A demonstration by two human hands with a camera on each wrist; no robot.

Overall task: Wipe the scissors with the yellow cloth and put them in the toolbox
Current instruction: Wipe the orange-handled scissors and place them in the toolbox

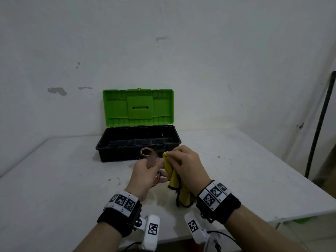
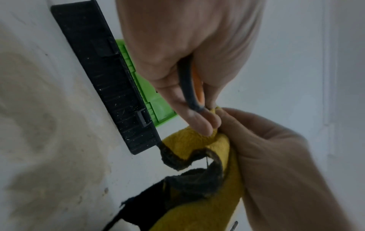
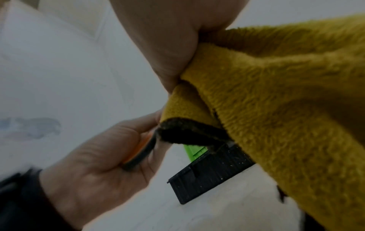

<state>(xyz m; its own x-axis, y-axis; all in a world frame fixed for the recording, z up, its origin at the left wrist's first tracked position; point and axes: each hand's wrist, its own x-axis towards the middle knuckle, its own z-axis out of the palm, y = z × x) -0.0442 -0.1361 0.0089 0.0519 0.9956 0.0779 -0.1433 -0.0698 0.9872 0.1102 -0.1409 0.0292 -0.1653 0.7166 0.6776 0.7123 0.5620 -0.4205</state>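
My left hand (image 1: 145, 171) grips the scissors (image 1: 148, 154) by their orange-and-black handles (image 2: 190, 84), one loop sticking up above the fingers. My right hand (image 1: 183, 164) holds the yellow cloth (image 1: 173, 176) bunched round the blades, which are hidden inside it. The cloth's dark-edged tail (image 2: 195, 171) hangs down toward the table. Both hands meet just in front of the toolbox (image 1: 138, 142), a black tub with its green lid (image 1: 137, 106) standing open against the wall. In the right wrist view the cloth (image 3: 276, 93) fills the right side, next to the left hand (image 3: 102, 157).
The white table (image 1: 63, 179) is stained in places and ends at the right edge (image 1: 291, 188). A dark pole (image 1: 320, 124) leans by the wall at the right. The toolbox tub looks empty inside.
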